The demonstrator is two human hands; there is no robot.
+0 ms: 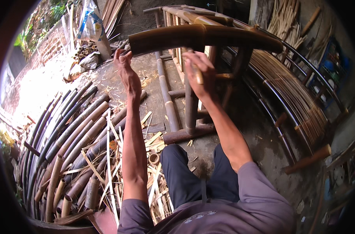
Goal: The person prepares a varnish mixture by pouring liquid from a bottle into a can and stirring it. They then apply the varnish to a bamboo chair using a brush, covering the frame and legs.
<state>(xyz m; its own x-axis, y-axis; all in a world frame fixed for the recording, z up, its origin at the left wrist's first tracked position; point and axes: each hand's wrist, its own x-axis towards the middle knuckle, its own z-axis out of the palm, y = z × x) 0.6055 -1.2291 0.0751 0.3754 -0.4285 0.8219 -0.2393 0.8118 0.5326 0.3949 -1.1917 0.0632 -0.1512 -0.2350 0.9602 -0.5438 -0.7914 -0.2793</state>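
A thick dark brown bamboo pole [165, 38] lies across the top of a bamboo frame [169, 99] in front of me. At the pole's left end is my left hand [129, 70], its fingers bent around the end and partly hidden. My right hand [203, 72] is closed around the pale wooden handle [199, 76] of a hand tool, just below the middle of the pole. The tool's working end is blurred and its kind does not show. An upright bamboo leg [190, 105] stands beneath my right hand, joined to a thick crosspiece [189, 133] near my knees.
Many cut bamboo poles [74, 132] lie stacked at the left, with pale split strips [156, 183] scattered beside my legs. At the right stands a slatted bamboo bench [283, 89]. More strips [284, 23] lean on the back wall. A plastic sack [91, 25] hangs at the far left.
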